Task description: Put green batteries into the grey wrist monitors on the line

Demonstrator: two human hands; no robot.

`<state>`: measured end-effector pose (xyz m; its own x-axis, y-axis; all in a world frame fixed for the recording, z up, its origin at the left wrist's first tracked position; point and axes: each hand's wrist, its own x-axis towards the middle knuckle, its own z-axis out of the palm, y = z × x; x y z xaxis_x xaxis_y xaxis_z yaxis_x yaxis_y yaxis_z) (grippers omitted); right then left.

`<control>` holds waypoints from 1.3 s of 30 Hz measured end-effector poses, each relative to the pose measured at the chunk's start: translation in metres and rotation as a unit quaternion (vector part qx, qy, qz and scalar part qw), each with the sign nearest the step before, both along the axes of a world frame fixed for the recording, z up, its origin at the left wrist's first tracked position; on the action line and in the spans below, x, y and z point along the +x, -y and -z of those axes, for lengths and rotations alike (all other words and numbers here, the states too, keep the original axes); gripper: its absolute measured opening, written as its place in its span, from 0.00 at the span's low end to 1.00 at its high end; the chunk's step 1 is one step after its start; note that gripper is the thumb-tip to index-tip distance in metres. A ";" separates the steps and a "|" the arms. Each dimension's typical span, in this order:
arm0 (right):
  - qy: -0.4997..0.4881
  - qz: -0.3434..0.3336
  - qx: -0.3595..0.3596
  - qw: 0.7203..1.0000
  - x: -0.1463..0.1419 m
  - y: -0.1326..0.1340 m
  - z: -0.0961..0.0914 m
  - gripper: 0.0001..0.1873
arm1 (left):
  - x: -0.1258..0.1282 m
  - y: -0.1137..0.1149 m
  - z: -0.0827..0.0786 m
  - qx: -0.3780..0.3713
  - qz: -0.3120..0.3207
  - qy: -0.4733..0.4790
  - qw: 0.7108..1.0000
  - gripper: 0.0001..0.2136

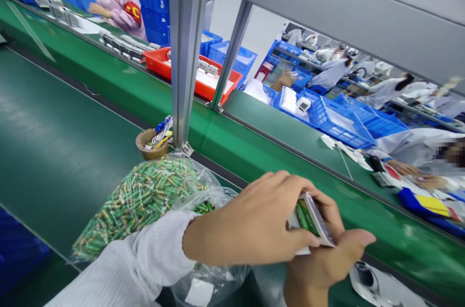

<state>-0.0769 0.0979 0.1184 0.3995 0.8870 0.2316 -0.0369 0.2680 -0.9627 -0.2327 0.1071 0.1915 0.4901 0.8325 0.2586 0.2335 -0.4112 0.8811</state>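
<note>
A small white plastic case (315,217), its open compartment holding several green batteries (306,216), is between my two hands. My left hand (261,220) reaches over from the left in a white sleeve, its thumb and fingers pressed on the case's near edge and top. From below, my right hand (323,258) cups the case, with fingers curled behind it and the thumb pointing right. Beside my left forearm lies a large clear bag of green-and-tan batteries (145,200). A second clear bag (218,278) is partly hidden beneath that forearm.
A brown round tub (149,147) of small items stands by a metal post (185,55). Across the green conveyor ledge (225,137) are a red tray (203,82) and blue crates (337,123). A white plastic part (385,285) lies at lower right. Co-workers sit opposite.
</note>
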 end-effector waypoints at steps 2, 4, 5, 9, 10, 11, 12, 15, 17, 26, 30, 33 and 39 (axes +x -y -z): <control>-0.018 -0.007 -0.044 0.999 0.006 0.007 0.010 0.40 | -0.001 -0.005 0.004 -0.023 0.049 -0.041 0.998 0.17; -0.050 -0.021 -0.105 0.993 0.011 0.018 0.022 0.40 | 0.002 -0.009 0.009 -0.028 0.087 -0.120 0.989 0.14; -0.068 -0.034 -0.137 0.988 0.013 0.025 0.028 0.40 | 0.006 -0.010 0.011 -0.027 0.104 -0.160 0.981 0.13; -0.127 -0.092 -0.215 0.964 0.022 0.058 0.038 0.40 | 0.029 -0.007 0.021 -0.007 0.197 -0.284 0.938 0.11; -0.141 -0.104 -0.223 0.959 0.025 0.067 0.038 0.41 | 0.035 -0.004 0.022 0.004 0.220 -0.310 0.925 0.12; -0.155 -0.118 -0.230 0.954 0.029 0.076 0.036 0.42 | 0.042 0.000 0.023 0.016 0.241 -0.334 0.911 0.14; -0.166 -0.131 -0.234 0.949 0.034 0.086 0.035 0.44 | 0.050 0.004 0.022 0.026 0.263 -0.357 0.896 0.15; -0.144 -0.135 -0.236 0.951 0.051 0.114 0.032 0.48 | 0.073 0.022 0.019 0.049 0.326 -0.425 0.843 0.19; -0.099 -0.113 -0.252 0.956 0.063 0.131 0.034 0.48 | 0.089 0.034 0.020 0.068 0.355 -0.472 0.804 0.20; -0.178 0.198 -0.087 0.960 0.115 0.220 0.085 0.37 | 0.160 0.072 0.079 0.495 0.470 -0.206 0.701 0.13; -0.324 0.204 -0.069 0.921 0.118 0.275 0.103 0.32 | 0.181 0.106 0.097 0.611 0.459 -0.048 0.643 0.16; -0.377 0.175 -0.009 0.910 0.118 0.311 0.106 0.29 | 0.195 0.138 0.102 0.596 0.494 0.012 0.633 0.18; -0.246 0.280 0.031 0.927 0.129 0.377 0.106 0.26 | 0.210 0.179 0.117 0.428 0.550 -0.024 0.717 0.24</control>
<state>0.0521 -0.2795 0.0124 0.8646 0.4991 -0.0570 -0.3055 0.4324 -0.8484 -0.0224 -0.0722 0.0749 0.7536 -0.5177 0.4050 -0.6248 -0.7555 0.1971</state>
